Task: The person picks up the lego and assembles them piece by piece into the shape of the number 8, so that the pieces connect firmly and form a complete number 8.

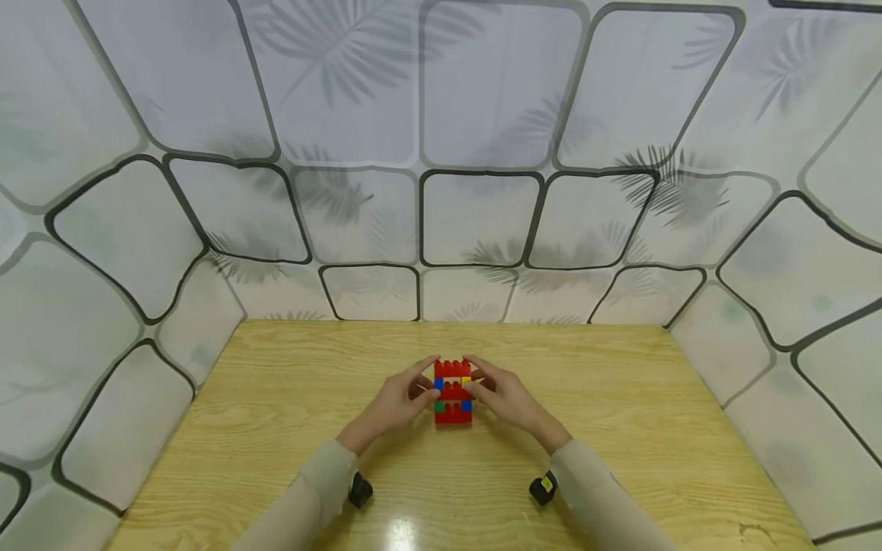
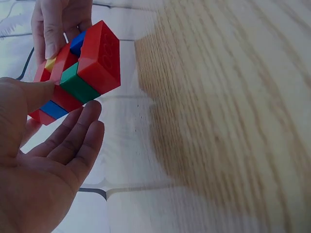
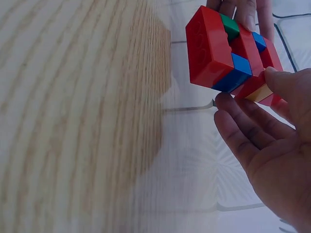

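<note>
Between both hands is a toy-brick stack [image 1: 453,414]: three long red bricks with small bricks between them. A green brick [image 2: 80,83] and a blue brick [image 3: 233,73] sit between the bottom and middle red layers. Higher up are another blue brick [image 2: 53,109] and a yellow brick [image 1: 466,380]. My left hand [image 1: 398,399] grips the stack's left side, its thumb on the middle layer. From the right, my right hand [image 1: 508,394] grips it likewise. Round marks show on the bottom red brick's face in both wrist views. Some fingers of each hand extend beside the stack.
A wooden table [image 1: 276,398] spreads under the hands. Patterned curtains [image 1: 482,214] with leaf shapes enclose its back and sides. A small black device [image 1: 360,490] is at the left wrist, and another black device [image 1: 543,488] at the right.
</note>
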`<action>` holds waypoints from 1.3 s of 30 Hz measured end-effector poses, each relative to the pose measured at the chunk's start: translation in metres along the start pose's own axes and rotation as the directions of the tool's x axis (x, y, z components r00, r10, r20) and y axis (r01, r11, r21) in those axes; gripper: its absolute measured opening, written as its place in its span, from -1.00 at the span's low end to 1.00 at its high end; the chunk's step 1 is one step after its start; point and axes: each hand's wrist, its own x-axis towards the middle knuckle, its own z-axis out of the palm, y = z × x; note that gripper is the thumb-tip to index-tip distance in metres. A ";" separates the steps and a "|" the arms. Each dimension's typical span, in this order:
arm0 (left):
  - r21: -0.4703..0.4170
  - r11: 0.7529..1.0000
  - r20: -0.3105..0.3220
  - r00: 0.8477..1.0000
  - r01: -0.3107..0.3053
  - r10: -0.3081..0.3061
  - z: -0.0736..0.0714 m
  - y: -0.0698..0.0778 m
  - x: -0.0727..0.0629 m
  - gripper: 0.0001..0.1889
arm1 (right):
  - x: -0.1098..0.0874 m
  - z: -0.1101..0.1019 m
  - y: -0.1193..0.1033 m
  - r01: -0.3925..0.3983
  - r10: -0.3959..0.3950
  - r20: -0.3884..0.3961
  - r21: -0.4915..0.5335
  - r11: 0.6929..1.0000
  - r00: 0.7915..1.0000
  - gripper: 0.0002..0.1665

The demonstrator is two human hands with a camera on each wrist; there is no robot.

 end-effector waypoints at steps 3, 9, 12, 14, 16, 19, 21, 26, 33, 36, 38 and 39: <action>0.001 1.000 -0.005 1.000 0.014 -0.014 0.000 -0.003 0.002 -0.34 | 0.004 0.001 0.001 -0.025 0.025 0.004 -0.002 1.000 1.000 -0.31; 0.007 0.998 -0.023 0.998 0.061 -0.060 0.000 -0.007 0.007 -0.37 | 0.011 0.002 0.004 -0.060 0.060 0.017 0.005 0.998 0.998 -0.30; 0.008 0.996 -0.030 0.996 0.090 -0.090 0.001 -0.008 0.009 -0.38 | 0.014 0.003 0.006 -0.072 0.072 0.025 0.008 0.997 0.997 -0.29; 0.009 0.994 -0.035 0.993 0.109 -0.109 0.001 -0.008 0.010 -0.38 | 0.016 0.004 0.008 -0.076 0.076 0.029 0.008 0.997 0.997 -0.29; 0.015 0.992 -0.036 0.992 0.122 -0.121 0.002 -0.008 0.011 -0.38 | 0.018 0.004 0.008 -0.088 0.088 0.031 0.007 0.996 0.996 -0.29; 0.021 0.991 -0.033 0.990 0.135 -0.134 0.002 -0.008 0.012 -0.34 | 0.021 0.006 0.010 -0.097 0.097 0.024 -0.007 0.995 0.995 -0.30; 0.026 0.990 -0.030 0.990 0.138 -0.137 0.002 -0.009 0.013 -0.31 | 0.022 0.007 0.010 -0.104 0.104 0.017 -0.020 0.994 0.994 -0.31; 0.027 0.988 -0.018 0.988 0.153 -0.153 0.001 -0.009 0.017 -0.28 | 0.026 0.008 0.012 -0.115 0.115 -0.001 -0.064 0.991 0.993 -0.32; 0.021 0.983 0.015 0.983 0.184 -0.184 0.000 -0.010 0.021 -0.29 | 0.029 0.009 0.012 -0.148 0.149 0.014 -0.070 0.987 0.989 -0.31; 0.022 0.981 0.013 0.981 0.192 -0.192 0.000 -0.012 0.021 -0.29 | 0.030 0.010 0.013 -0.139 0.141 0.008 -0.097 0.985 0.990 -0.33; 0.022 0.980 0.012 0.980 0.199 -0.199 0.001 -0.013 0.022 -0.29 | 0.031 0.011 0.014 -0.145 0.146 0.000 -0.111 0.983 0.989 -0.34; 0.019 0.979 0.011 0.979 0.202 -0.203 0.001 -0.013 0.022 -0.30 | 0.031 0.011 0.015 -0.147 0.147 -0.004 -0.117 0.982 0.989 -0.34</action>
